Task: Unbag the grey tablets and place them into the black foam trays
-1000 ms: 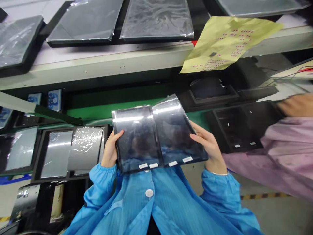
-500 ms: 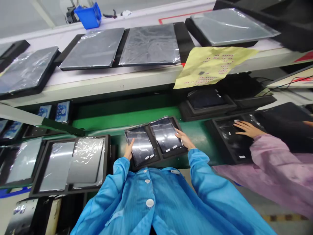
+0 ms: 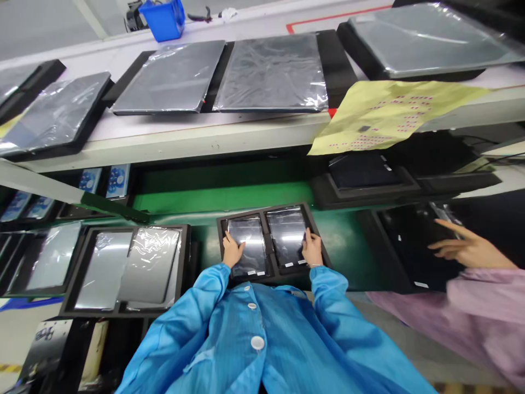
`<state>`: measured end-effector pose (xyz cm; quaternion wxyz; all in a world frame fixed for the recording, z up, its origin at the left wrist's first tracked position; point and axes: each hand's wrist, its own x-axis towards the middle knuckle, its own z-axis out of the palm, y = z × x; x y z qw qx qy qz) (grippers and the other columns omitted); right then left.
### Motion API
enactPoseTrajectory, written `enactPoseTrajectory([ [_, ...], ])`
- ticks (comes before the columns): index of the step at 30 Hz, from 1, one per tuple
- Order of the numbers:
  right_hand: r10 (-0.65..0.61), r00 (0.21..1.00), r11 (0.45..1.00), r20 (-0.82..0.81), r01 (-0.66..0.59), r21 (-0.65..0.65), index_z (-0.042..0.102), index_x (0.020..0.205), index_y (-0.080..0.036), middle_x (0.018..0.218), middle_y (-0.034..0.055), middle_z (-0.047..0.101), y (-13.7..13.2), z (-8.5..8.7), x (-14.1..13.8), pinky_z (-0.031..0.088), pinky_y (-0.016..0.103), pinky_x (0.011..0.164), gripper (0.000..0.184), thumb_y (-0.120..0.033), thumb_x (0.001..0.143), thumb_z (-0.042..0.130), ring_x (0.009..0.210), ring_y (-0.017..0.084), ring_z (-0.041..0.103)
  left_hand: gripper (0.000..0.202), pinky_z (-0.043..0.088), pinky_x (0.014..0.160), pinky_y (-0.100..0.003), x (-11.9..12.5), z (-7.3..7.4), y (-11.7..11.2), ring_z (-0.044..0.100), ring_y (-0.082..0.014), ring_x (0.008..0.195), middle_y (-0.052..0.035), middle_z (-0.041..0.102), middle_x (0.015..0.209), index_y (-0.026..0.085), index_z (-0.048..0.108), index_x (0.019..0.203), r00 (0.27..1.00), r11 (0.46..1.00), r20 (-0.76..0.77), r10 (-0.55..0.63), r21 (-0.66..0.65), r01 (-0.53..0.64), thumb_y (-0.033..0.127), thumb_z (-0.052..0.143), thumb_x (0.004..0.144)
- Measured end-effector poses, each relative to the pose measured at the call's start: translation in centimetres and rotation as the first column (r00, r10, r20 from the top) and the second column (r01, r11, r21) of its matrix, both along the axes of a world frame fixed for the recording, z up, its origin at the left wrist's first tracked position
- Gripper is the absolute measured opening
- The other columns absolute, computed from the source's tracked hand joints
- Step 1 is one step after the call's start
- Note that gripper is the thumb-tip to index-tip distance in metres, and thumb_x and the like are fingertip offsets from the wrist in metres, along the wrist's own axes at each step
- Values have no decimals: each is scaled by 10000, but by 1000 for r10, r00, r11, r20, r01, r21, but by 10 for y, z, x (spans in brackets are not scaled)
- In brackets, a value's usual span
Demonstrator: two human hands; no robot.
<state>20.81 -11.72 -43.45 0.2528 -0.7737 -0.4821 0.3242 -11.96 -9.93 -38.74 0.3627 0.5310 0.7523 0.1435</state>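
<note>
A black foam tray [image 3: 266, 241] with two recesses lies in front of me on the green surface. Each recess holds a dark, glossy screen panel with small white labels along its near edge: a left panel [image 3: 248, 238] and a right panel [image 3: 287, 232]. My left hand [image 3: 233, 250] rests at the left side of the left panel, thumb and fingers apart. At the right edge of the other panel, my right hand [image 3: 312, 249] touches with its index finger extended and the remaining fingers partly bent. Neither hand wraps around a panel.
To the left stands another foam tray [image 3: 186, 257] with film-covered grey panels. A co-worker's hand [image 3: 471, 246] in a pink sleeve is over a dark panel at right. Above, a white shelf [image 3: 164, 139] carries wrapped panels, a blue bin [image 3: 164, 21] and a hanging yellow sheet [image 3: 389, 117].
Both panels now sit straighter within the tray's recesses. My hands have loosened from gripping their edges to touching them. The co-worker's hand has lifted and turned. The view has shifted slightly.
</note>
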Motion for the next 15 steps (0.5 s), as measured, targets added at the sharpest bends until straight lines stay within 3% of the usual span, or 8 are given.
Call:
enactPoseTrajectory([
  [2,48,992,998,113,-51,28,560,1481,-233,1698,127,337,-7,8,-17,301,679,1241,531,-328,980,709,1545,393,335,888,167,1303,-635,11,10,-1,85,-469,1645,-315,128,1752,35,291,1632,992,994,-66,-104,26,105,409,689,931],
  [3,70,984,996,162,-77,38,564,1490,-253,1745,118,250,-10,13,-24,217,687,1270,536,-276,971,695,1595,403,231,920,96,1315,-630,13,16,-2,-42,-455,1654,-293,-2,1772,41,228,1659,985,989,-95,-143,32,147,421,659,940],
  [6,74,956,995,284,-91,49,556,1523,-280,1786,136,109,-21,23,-29,90,698,1276,577,-204,953,600,1641,411,54,897,-2,1297,-671,8,28,-6,-219,-427,1624,-233,-251,1743,90,60,1699,971,988,-183,-156,-19,155,438,513,1006],
  [7,45,948,997,316,-64,51,532,1547,-256,1780,177,95,-25,26,-26,91,728,1257,584,-243,964,565,1637,436,39,898,14,1282,-702,3,31,-9,-191,-451,1624,-268,-259,1726,69,26,1696,969,990,-206,-138,-65,127,433,486,1016],
  [9,-43,932,998,360,23,58,449,1599,-158,1736,297,137,-32,28,-15,137,819,1185,655,-398,991,485,1609,524,77,920,147,1265,-711,-10,34,-19,30,-504,1632,-374,-108,1717,9,56,1682,969,979,-214,-122,-184,83,424,517,1003],
  [11,-122,926,992,358,110,54,354,1633,-85,1585,406,365,-39,26,-4,295,869,1060,832,-564,960,448,1496,615,322,940,340,1240,-598,-25,38,-29,361,-487,1559,-408,163,1695,7,212,1664,976,952,-161,-147,-290,96,445,634,949],
  [13,-160,932,987,326,157,35,285,1648,-51,1294,419,598,-45,20,2,452,851,850,1000,-684,891,451,1257,661,556,919,462,1182,-464,-42,44,-31,572,-410,1436,-340,368,1660,79,388,1623,978,933,-92,-185,-328,146,484,746,881],
  [15,-173,933,985,315,171,33,322,1641,-64,1220,408,621,-53,13,2,454,856,814,1046,-748,856,424,1195,684,573,821,489,1165,-462,-62,53,-17,623,-354,1387,-249,465,1639,160,496,1567,977,939,-59,-207,-292,181,507,773,877],
])
